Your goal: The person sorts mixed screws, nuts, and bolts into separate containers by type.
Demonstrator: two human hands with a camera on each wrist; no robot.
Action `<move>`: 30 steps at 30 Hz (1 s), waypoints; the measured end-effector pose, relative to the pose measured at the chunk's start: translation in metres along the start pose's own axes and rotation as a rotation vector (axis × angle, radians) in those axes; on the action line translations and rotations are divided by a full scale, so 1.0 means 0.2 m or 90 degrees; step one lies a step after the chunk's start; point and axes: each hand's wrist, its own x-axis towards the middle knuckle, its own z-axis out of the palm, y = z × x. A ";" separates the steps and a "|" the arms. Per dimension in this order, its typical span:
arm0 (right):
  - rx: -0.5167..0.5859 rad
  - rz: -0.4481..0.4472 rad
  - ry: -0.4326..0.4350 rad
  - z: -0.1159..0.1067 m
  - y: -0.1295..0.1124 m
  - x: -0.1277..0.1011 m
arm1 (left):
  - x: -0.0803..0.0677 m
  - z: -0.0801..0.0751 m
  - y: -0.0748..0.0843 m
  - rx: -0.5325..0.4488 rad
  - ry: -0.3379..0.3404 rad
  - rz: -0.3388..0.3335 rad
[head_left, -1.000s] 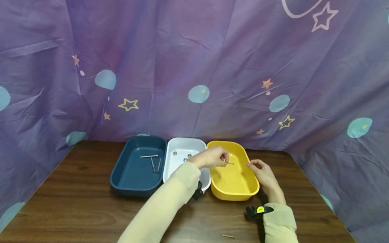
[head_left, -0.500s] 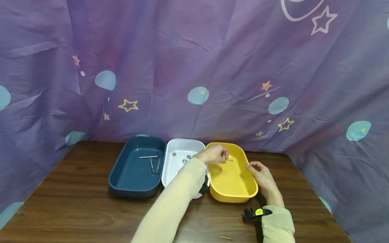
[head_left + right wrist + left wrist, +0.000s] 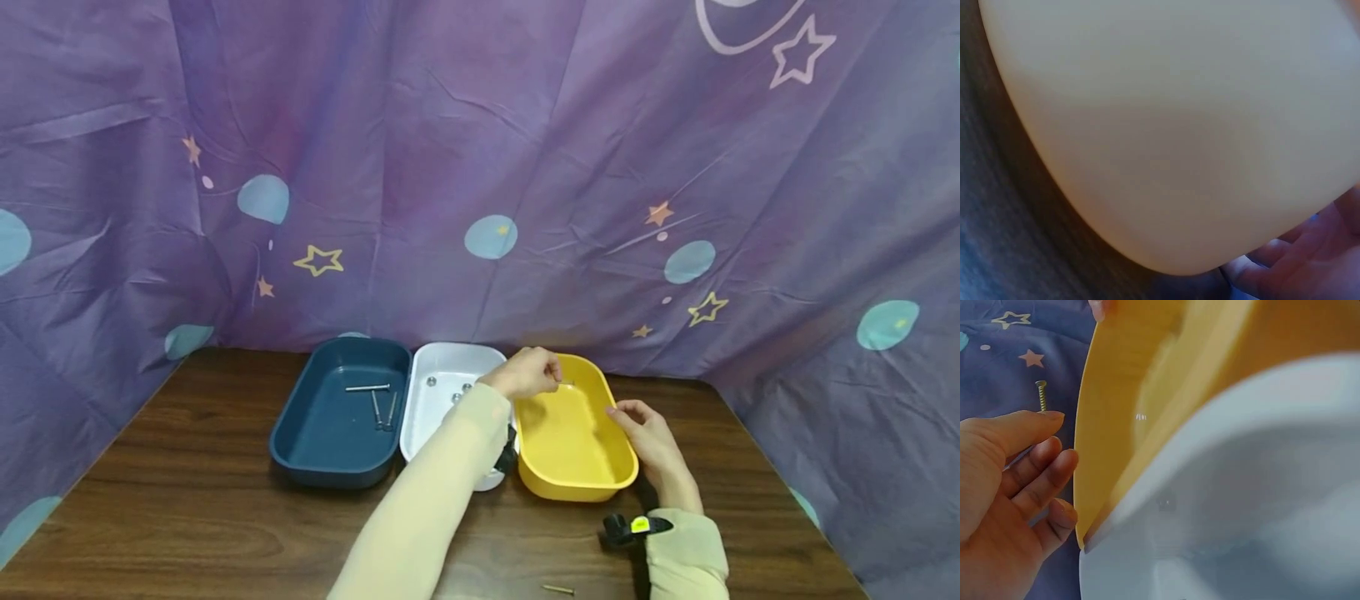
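Note:
My left hand (image 3: 527, 372) is over the far left part of the yellow tray (image 3: 577, 489). It pinches a thin brass-coloured screw (image 3: 1041, 395) between thumb and index finger; in the left wrist view the screw's head points up, past the thumb, while the remaining fingers are loosely bent. My right hand (image 3: 654, 437) holds the right rim of the yellow tray, thumb on the rim and fingers along the outer wall. In the right wrist view the tray's wall hides part of those fingers. Another brass-coloured screw (image 3: 558, 589) lies on the table near its front edge.
The white tray (image 3: 406, 446) with several nuts (image 3: 431, 381) stands left of the yellow one, partly hidden by my left sleeve. Further left, the dark blue tray (image 3: 300, 467) contains silver bolts (image 3: 367, 387). A purple curtain (image 3: 420, 167) hangs behind the wooden table (image 3: 187, 500).
My left hand has moved slightly away from me, toward the far end of the yellow tray, with the screw still pinched. The right hand stays at the tray's rim.

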 end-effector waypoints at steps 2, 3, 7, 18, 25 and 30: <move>0.000 -0.002 0.001 0.00 0.00 0.00 | 0.00 0.00 0.00 0.000 -0.003 -0.003; 0.001 -0.003 0.001 0.00 0.00 0.00 | 0.00 0.00 -0.01 0.003 -0.006 -0.005; -0.002 -0.006 0.002 0.01 0.00 0.00 | 0.00 0.01 -0.03 0.002 -0.014 -0.014; -0.021 -0.003 0.004 0.00 0.00 -0.01 | -0.02 -0.03 -0.04 -0.016 -0.040 0.019; -0.006 -0.010 -0.003 -0.01 0.00 0.01 | -0.11 -0.08 -0.02 -0.027 -0.060 0.060; -0.006 -0.014 -0.006 -0.01 0.00 0.01 | -0.19 -0.11 0.00 -0.022 -0.083 0.090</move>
